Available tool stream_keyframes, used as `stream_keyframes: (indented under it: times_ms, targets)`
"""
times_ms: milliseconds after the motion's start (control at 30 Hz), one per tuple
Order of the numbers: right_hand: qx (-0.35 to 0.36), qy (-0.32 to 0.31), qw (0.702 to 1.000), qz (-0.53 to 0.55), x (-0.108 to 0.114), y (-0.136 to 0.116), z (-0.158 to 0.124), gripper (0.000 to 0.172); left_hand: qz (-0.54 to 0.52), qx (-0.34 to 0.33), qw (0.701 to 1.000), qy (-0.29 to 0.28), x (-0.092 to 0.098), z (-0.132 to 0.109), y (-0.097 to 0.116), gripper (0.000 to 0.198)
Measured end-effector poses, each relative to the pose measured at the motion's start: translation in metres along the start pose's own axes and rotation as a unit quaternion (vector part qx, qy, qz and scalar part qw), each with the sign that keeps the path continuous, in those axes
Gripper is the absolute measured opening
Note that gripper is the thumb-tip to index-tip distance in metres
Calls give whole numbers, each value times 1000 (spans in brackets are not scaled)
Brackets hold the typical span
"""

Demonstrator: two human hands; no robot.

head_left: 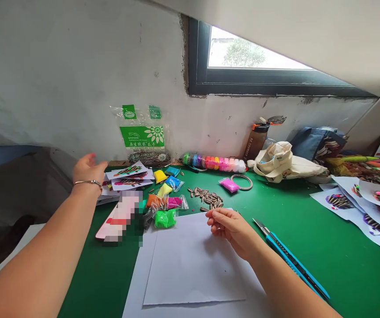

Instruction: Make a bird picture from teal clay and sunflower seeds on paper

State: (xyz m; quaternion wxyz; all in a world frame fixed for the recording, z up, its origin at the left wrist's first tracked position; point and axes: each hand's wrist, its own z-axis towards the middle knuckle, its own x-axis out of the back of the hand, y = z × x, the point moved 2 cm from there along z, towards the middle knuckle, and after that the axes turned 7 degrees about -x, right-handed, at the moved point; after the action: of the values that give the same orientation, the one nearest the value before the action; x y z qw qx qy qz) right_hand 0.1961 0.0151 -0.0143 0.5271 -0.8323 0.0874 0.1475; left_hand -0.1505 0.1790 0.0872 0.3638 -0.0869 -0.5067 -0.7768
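My left hand (89,171), with a bracelet on its wrist, hovers at the left beside a stack of white papers (129,182) bearing sunflower-seed pictures. Its thumb and fingers are apart, and it holds nothing I can see. My right hand (226,225) is over the blank white paper (190,269), its fingers curled into a pinch. Whatever may be between those fingertips is hidden or too small to name. Just beyond it lies a small heap of striped sunflower seeds (212,198). Several bagged lumps of coloured clay, among them a green one (165,218), lie at the paper's far left edge.
A blue utility knife (292,258) with its blade out lies right of the paper. A pink phone-like object (118,218), partly blurred, is at left. Along the wall stand a seed bag (145,139), a brown bottle (256,141) and a cloth bag (276,163). Finished seed pictures (368,203) lie at right.
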Motion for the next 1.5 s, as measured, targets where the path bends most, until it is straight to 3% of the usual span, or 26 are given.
stream_keyframes:
  times_ms: [67,200,267,333,400,433,533,600,733,900,1000,1133,1267,1500]
  targets:
    - [2,-2,1000,-7,1,0,0,33,-17,-14,1000,-12,-3,-22,19,54]
    - [4,3,999,-39,3,3,2,30,-51,-60,977,-199,-25,-91,47,33]
    - [10,14,997,-77,3,5,4,27,2,-130,947,-294,-38,-125,48,29]
    - [30,27,986,-160,1,8,5,23,32,-220,920,-321,-48,-149,43,29]
    - [76,35,952,-295,-3,10,3,20,71,-283,897,-332,-56,-163,33,32]
    - [107,32,921,-374,-6,11,1,19,92,-307,885,-337,-60,-168,27,33]
    - [199,7,798,-569,-17,15,-7,20,141,-357,866,-320,-68,-178,15,33]
    - [228,-3,738,-635,-22,16,-10,23,162,-374,863,-298,-73,-182,10,32]
    - [232,8,697,-678,-20,14,-9,22,176,-387,861,-280,-75,-186,8,31]
    - [226,144,646,-715,-7,14,1,13,138,-411,867,-246,-61,-190,20,31]
    - [226,158,632,-724,-3,19,4,10,100,-429,858,-262,-59,-204,36,31]
    - [233,161,627,-726,-1,23,6,8,80,-464,798,-376,-71,-235,56,30]
    - [221,148,637,-723,1,23,12,11,107,-468,757,-443,-82,-257,57,45]
    - [226,133,662,-702,-4,22,12,14,146,-405,759,-489,-89,-277,46,65]
